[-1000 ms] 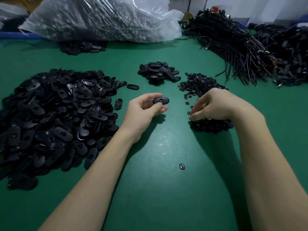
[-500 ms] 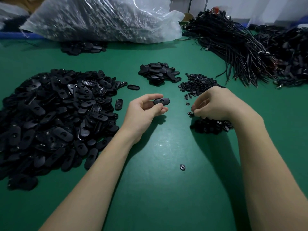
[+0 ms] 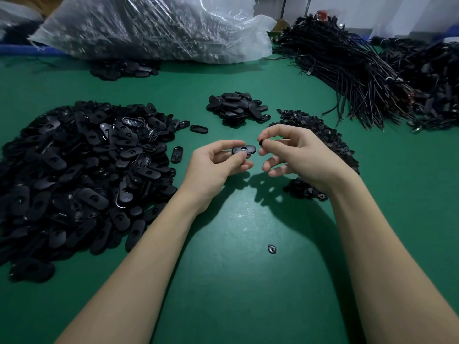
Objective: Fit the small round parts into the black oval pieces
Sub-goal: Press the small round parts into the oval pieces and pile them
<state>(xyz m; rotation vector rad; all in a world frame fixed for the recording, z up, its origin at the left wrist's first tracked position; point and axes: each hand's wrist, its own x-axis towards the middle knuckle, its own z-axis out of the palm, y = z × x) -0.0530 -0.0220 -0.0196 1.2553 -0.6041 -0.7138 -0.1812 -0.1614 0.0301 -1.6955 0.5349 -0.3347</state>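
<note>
Black oval piece pinched in the left hand, small round part pinched in the right hand, just beside it mid-bench — next, seat it in the hole.

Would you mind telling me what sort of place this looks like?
Probably a small factory assembly bench: a green work table carries a large heap of black oval pieces, a clear plastic sack of parts and bundled black cords.
</note>
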